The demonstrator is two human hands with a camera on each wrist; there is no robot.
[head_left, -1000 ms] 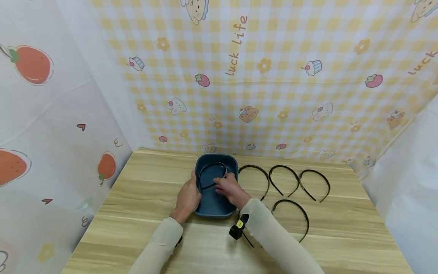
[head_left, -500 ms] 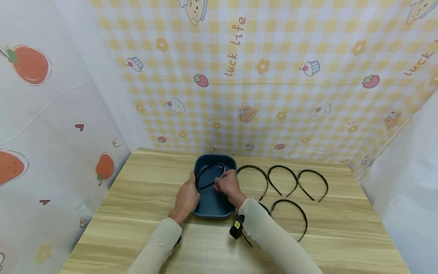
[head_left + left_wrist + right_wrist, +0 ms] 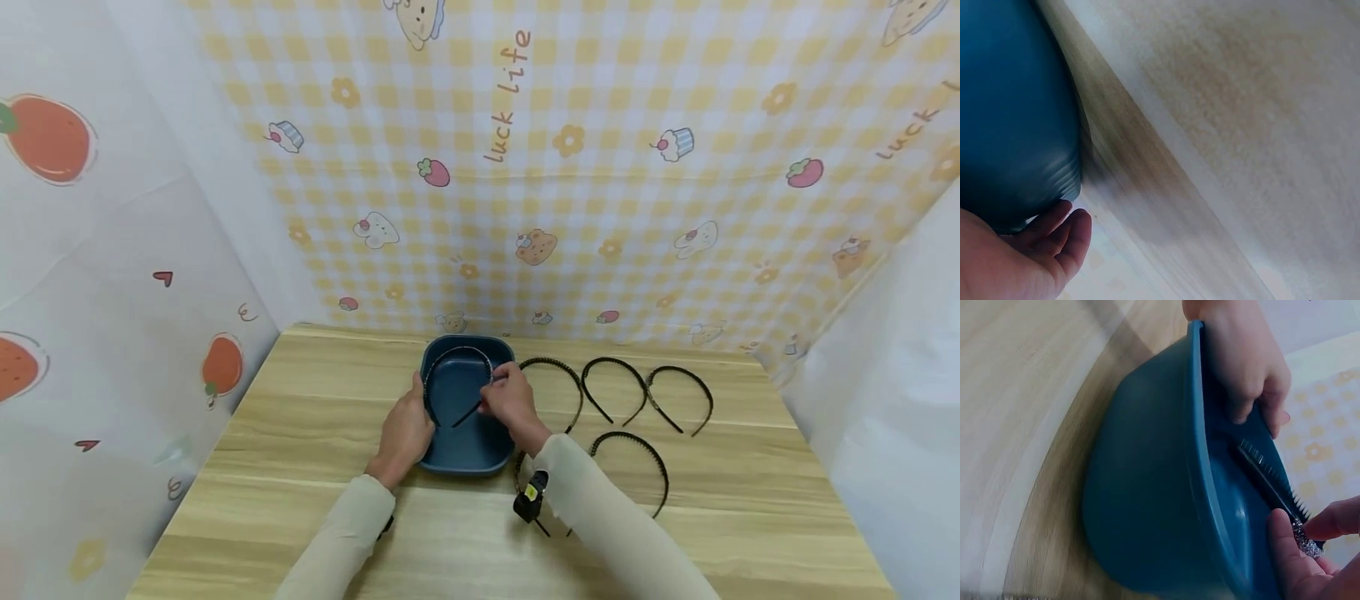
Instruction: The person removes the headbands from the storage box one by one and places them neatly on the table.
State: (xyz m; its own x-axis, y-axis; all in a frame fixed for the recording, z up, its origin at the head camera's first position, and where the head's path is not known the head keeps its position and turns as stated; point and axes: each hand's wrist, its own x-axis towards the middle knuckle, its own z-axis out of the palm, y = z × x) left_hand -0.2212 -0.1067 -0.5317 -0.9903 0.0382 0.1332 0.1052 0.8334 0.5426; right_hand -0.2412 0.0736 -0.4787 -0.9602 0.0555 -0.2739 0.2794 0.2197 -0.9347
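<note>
In the head view a dark blue plastic bin stands on the wooden table. My left hand grips its left side at the rim; in the left wrist view the left fingers bend against the bin's wall. My right hand pinches one side of a black headband, whose arch lies over the bin, pointing away from me. Seen from the right wrist, right thumb and finger hold a sparkly silver section of the toothed headband. Whether the headband touches the bin's floor I cannot tell.
Several more black headbands lie right of the bin: a back row with a middle headband and a right-hand headband, and a front headband. Another headband is partly under my right wrist. A patterned cloth hangs behind the table.
The headband in my right hand has turned inside the bin, so its arch now points to the back and both ends towards me. My left hand keeps its hold on the bin.
</note>
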